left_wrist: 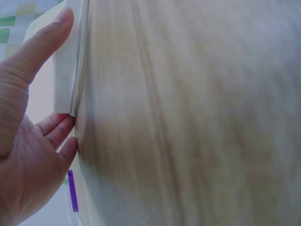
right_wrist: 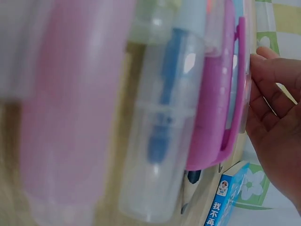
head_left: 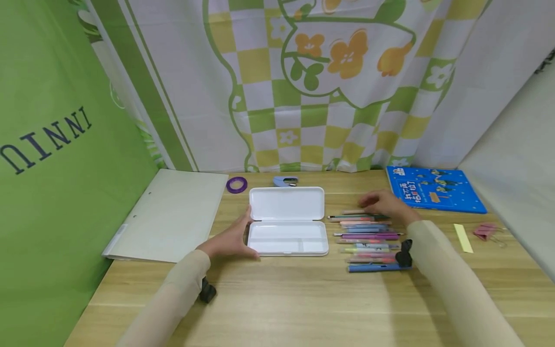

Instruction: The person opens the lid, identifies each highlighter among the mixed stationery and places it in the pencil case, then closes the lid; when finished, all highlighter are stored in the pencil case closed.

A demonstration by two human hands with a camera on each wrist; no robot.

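A white pencil case (head_left: pixel 286 204) lies with its lid swung back and its divided tray facing up. My left hand (head_left: pixel 230 239) holds its left end, thumb at the front corner and fingers toward the hinge; the left wrist view shows the thumb along the case's side (left_wrist: pixel 66 89). To the right, several pens and markers (head_left: pixel 368 236) lie side by side in a column. My right hand (head_left: pixel 386 203) is at the farthest pen (head_left: pixel 352 212). Its fingertips are partly hidden behind the pens in the right wrist view; I cannot tell whether they pinch that pen.
A white folder (head_left: pixel 173 217) lies at left. Behind the case are a purple tape roll (head_left: pixel 236 185) and a blue stapler (head_left: pixel 285 181). At right are a blue book (head_left: pixel 438 190), a yellow strip (head_left: pixel 463 238) and pink binder clips (head_left: pixel 484 231). A patterned curtain (head_left: pixel 303 115) hangs behind the table.
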